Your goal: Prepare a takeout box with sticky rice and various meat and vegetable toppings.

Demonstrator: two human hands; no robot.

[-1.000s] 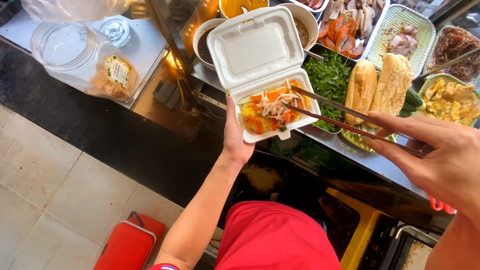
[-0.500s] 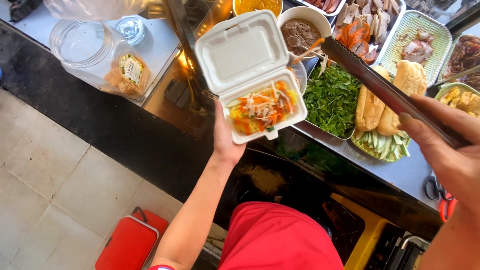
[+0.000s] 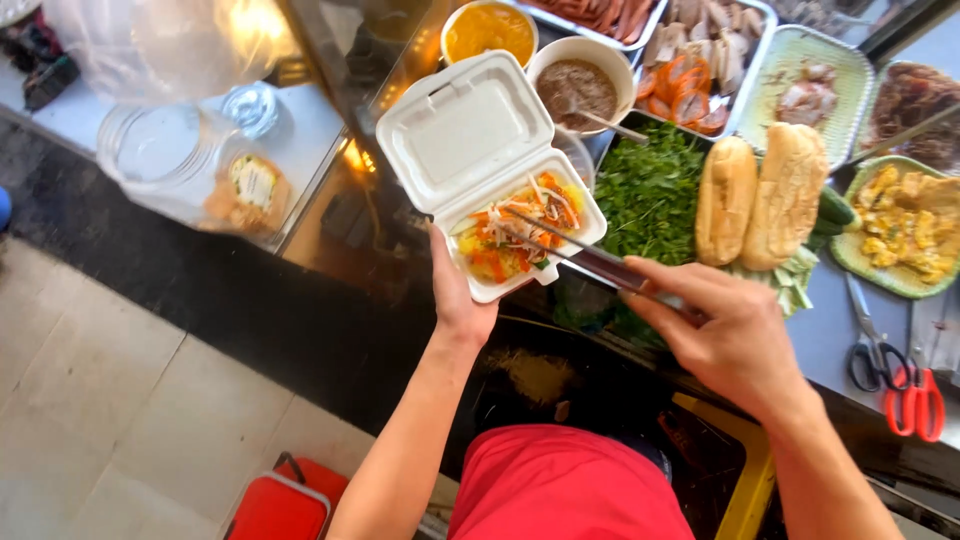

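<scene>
My left hand (image 3: 455, 292) holds an open white foam clamshell box (image 3: 463, 140) from below, its lid tipped up and back. The lower half is filled with a shredded salad (image 3: 515, 235) of orange, white and green strips. My right hand (image 3: 725, 335) grips long metal tongs (image 3: 590, 260); their tips rest in the salad inside the box. Both forearms reach forward over a food counter.
Behind the box lie a tray of green herbs (image 3: 650, 190), two baguettes (image 3: 760, 195), a bowl of brown paste (image 3: 580, 85), an orange sauce bowl (image 3: 488, 28) and trays of meat (image 3: 700, 50). Scissors (image 3: 870, 350) lie at right. A clear jar (image 3: 165, 160) stands left.
The tongs went out toward the far trays half a second ago and have come back; their tips are now in the salad. The box has stayed in my left hand.
</scene>
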